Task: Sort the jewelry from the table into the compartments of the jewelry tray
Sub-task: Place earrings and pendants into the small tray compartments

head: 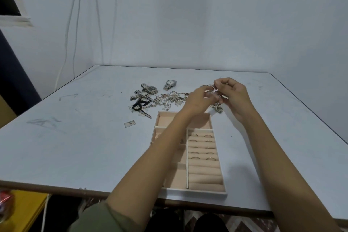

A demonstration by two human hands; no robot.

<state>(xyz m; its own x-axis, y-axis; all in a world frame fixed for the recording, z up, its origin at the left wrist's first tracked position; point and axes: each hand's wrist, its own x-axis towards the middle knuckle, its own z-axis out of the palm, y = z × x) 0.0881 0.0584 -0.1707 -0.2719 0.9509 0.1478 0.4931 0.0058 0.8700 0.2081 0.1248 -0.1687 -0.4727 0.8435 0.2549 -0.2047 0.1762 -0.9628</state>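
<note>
A beige jewelry tray (206,192) lies near the table's front edge, with several rings (201,135) set in its right-hand ring rolls. Beyond it a tangled heap of chains and pendants (169,99) is spread on the table, with three watches (170,84) at its far side. My left hand (197,98) and my right hand (232,93) meet above the heap's right end, and both pinch a small tangled piece of jewelry (211,89) between fingertips. More small pieces (218,108) lie under my right hand. My left forearm hides part of the tray's left compartments.
A white table (75,147) fills the view, scuffed on its left half. A small rectangular tag (130,123) lies left of the tray. A black band (138,104) sits at the heap's left end. A yellow surface (26,209) stands below the table's left corner.
</note>
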